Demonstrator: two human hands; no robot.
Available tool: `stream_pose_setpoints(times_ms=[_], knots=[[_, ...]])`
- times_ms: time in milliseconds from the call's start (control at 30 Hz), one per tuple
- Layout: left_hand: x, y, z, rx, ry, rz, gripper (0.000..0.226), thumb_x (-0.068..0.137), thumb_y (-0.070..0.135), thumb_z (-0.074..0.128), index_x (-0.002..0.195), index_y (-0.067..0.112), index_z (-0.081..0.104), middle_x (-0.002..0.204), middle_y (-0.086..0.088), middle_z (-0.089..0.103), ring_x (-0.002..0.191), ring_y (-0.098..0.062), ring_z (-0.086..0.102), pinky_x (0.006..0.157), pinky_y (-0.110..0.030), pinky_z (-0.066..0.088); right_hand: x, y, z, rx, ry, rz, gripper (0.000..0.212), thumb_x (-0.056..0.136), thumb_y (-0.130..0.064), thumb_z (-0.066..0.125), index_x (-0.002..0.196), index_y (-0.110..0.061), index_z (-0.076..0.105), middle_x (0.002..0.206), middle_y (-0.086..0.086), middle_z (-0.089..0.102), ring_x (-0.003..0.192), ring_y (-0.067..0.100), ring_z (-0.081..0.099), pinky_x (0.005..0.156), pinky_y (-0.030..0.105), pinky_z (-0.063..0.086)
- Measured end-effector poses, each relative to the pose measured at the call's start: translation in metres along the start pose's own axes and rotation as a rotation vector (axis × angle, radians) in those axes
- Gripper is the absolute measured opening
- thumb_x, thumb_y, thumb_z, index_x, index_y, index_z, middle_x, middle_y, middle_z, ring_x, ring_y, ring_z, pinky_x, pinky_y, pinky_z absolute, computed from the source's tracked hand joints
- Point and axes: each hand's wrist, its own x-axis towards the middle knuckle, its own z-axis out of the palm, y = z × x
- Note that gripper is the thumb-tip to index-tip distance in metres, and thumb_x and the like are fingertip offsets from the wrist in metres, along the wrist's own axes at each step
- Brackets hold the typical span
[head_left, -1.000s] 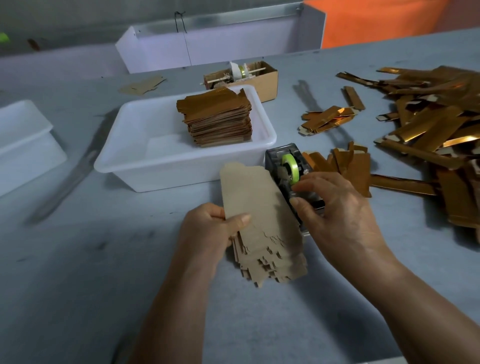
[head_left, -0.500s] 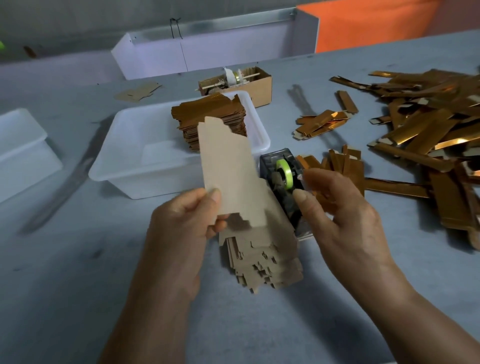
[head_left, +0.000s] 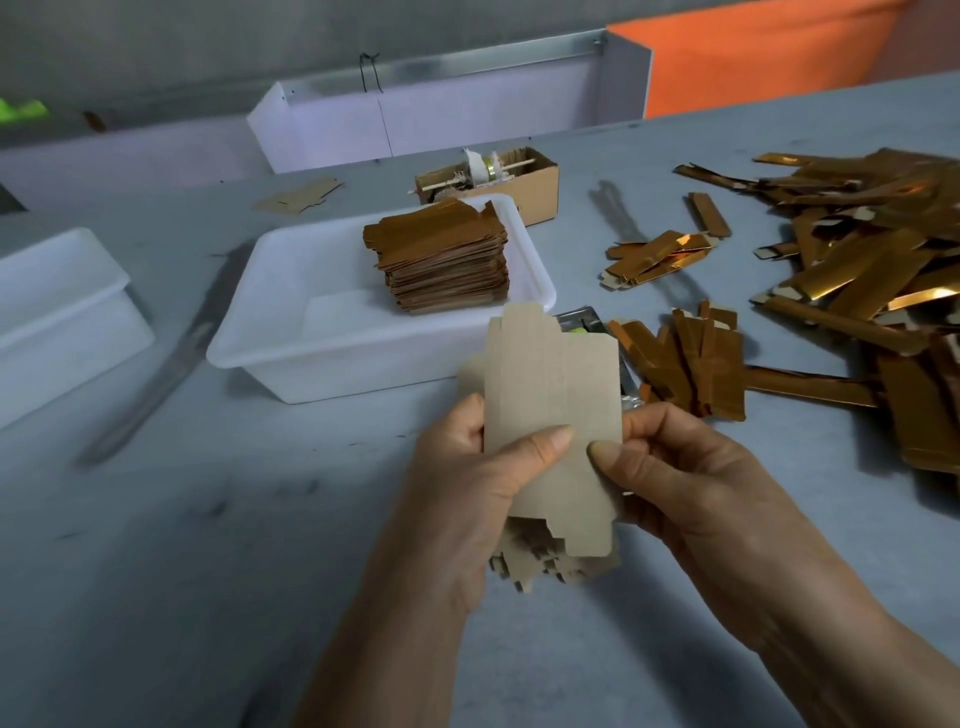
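Observation:
A flat brown cardboard box blank is held upright above the grey table, its plain side facing me. My left hand pinches its left edge with the thumb on the front. My right hand pinches its right edge the same way. Under the hands lies a stack of more blanks. A tape dispenser with green tape is mostly hidden behind the blank.
A white tub holds a stack of gold-faced blanks. Folded gold boxes lie right of the dispenser, with a large heap at far right. A small cardboard box stands behind the tub, another white tub at left.
My left hand lifted one blank off the stack and turned it upright. My right hand left the tape dispenser and took hold of the blank's right edge.

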Motion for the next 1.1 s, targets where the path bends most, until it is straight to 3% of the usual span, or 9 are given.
stream_pose_setpoints(times_ms=[133, 300, 467, 600, 700, 833, 933, 1000, 1100], knots=[[0.0, -0.003, 0.002, 0.062, 0.011, -0.023, 0.032, 0.074, 0.018, 0.078, 0.104, 0.022, 0.069, 0.091, 0.001, 0.076, 0.086, -0.021, 0.072, 0.075, -0.041, 0.059, -0.001, -0.001, -0.004, -0.088, -0.002, 0.0, 0.007, 0.07, -0.021, 0.066, 0.064, -0.025, 0.065, 0.075, 0.011, 0.063, 0.074, 0.015, 0.067, 0.06, 0.018, 0.054], [0.0, -0.005, 0.006, 0.022, 0.023, -0.047, 0.026, 0.078, 0.015, 0.075, 0.103, 0.019, 0.071, 0.09, -0.003, 0.076, 0.086, -0.025, 0.072, 0.076, -0.044, 0.059, -0.002, 0.002, -0.002, -0.522, 0.143, -0.124, 0.013, 0.079, -0.028, 0.066, 0.072, -0.029, 0.055, 0.077, -0.01, 0.06, 0.071, 0.001, 0.058, 0.052, 0.01, 0.047], [0.001, -0.01, 0.009, 0.023, 0.049, -0.037, 0.021, 0.08, 0.016, 0.074, 0.1, 0.02, 0.071, 0.087, 0.0, 0.076, 0.083, -0.023, 0.072, 0.074, -0.042, 0.059, -0.007, -0.002, 0.004, -0.682, 0.163, -0.224, 0.015, 0.071, -0.041, 0.059, 0.08, -0.037, 0.047, 0.088, -0.024, 0.055, 0.081, -0.007, 0.055, 0.055, 0.003, 0.045], [0.0, -0.015, 0.015, 0.078, 0.116, 0.05, 0.014, 0.08, 0.013, 0.074, 0.085, 0.026, 0.071, 0.079, 0.004, 0.075, 0.074, -0.013, 0.071, 0.06, -0.028, 0.058, -0.013, -0.004, 0.014, -0.593, 0.093, -0.256, 0.023, 0.071, -0.054, 0.055, 0.083, -0.035, 0.048, 0.077, -0.013, 0.061, 0.062, 0.005, 0.061, 0.052, 0.014, 0.049], [-0.003, -0.015, 0.017, 0.08, 0.062, 0.051, 0.006, 0.085, 0.015, 0.068, 0.082, 0.017, 0.073, 0.068, -0.003, 0.071, 0.061, -0.022, 0.067, 0.054, -0.033, 0.054, -0.015, -0.005, 0.021, -0.424, 0.034, -0.224, 0.027, 0.076, -0.052, 0.049, 0.087, -0.028, 0.052, 0.071, -0.002, 0.067, 0.058, 0.011, 0.066, 0.054, 0.024, 0.056], [-0.008, -0.01, 0.012, 0.17, -0.098, 0.053, 0.033, 0.083, 0.046, 0.061, 0.081, 0.015, 0.07, 0.064, -0.008, 0.062, 0.061, -0.024, 0.061, 0.063, -0.047, 0.055, -0.011, -0.004, 0.016, -0.409, 0.03, -0.145, 0.009, 0.089, -0.027, 0.05, 0.09, -0.02, 0.057, 0.071, -0.003, 0.068, 0.061, 0.013, 0.068, 0.058, 0.026, 0.057], [-0.011, -0.008, 0.011, 0.237, -0.033, 0.109, 0.021, 0.089, 0.034, 0.063, 0.084, 0.015, 0.071, 0.069, -0.014, 0.067, 0.063, -0.029, 0.064, 0.062, -0.056, 0.055, -0.011, -0.005, 0.014, -0.386, -0.02, -0.068, 0.009, 0.09, -0.021, 0.052, 0.092, -0.018, 0.06, 0.071, 0.0, 0.069, 0.063, 0.013, 0.069, 0.059, 0.025, 0.057], [-0.013, -0.007, 0.013, 0.21, -0.037, 0.051, 0.029, 0.08, 0.039, 0.063, 0.09, 0.013, 0.071, 0.085, -0.02, 0.071, 0.077, -0.038, 0.069, 0.068, -0.062, 0.054, -0.01, -0.005, 0.011, -0.389, 0.091, -0.099, 0.008, 0.085, -0.026, 0.059, 0.09, -0.021, 0.061, 0.07, -0.001, 0.068, 0.063, 0.011, 0.067, 0.056, 0.022, 0.054], [-0.015, -0.004, 0.011, 0.159, -0.127, -0.018, 0.025, 0.08, 0.035, 0.066, 0.096, 0.016, 0.073, 0.093, -0.017, 0.073, 0.09, -0.038, 0.069, 0.082, -0.061, 0.053, -0.008, -0.003, 0.002, -0.381, 0.237, -0.074, 0.035, 0.069, -0.046, 0.062, 0.097, -0.027, 0.058, 0.076, -0.007, 0.066, 0.07, 0.005, 0.065, 0.06, 0.022, 0.052]])
